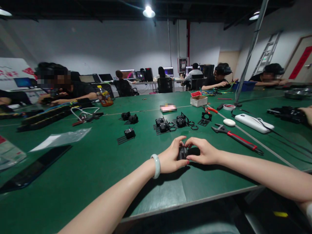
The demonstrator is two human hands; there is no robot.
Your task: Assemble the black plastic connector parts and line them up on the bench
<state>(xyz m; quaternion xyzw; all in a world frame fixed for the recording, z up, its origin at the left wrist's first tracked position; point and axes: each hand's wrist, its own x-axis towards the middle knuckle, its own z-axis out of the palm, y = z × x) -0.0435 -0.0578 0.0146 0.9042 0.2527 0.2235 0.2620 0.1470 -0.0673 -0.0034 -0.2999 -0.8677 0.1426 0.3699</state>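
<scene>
Both my hands meet over a small black part (183, 152) near the front edge of the green table (97, 169). My left hand (172, 157), with a pale bangle on its wrist, curls its fingers round the part's left side. My right hand (203, 151) pinches the same part from the right, with a black piece under its fingers. Just beyond my hands lie several similar black parts (163, 125), black rings (194, 127) and a black bracket plate (206, 117).
A red-handled adjustable wrench (235, 137) lies to the right, near a white oval object (229, 122) and a white flat device (253, 123). A small cardboard box (198, 100), a tape roll (229, 107) and a clear plastic bag (60, 138) are also on the table. Other people sit round it.
</scene>
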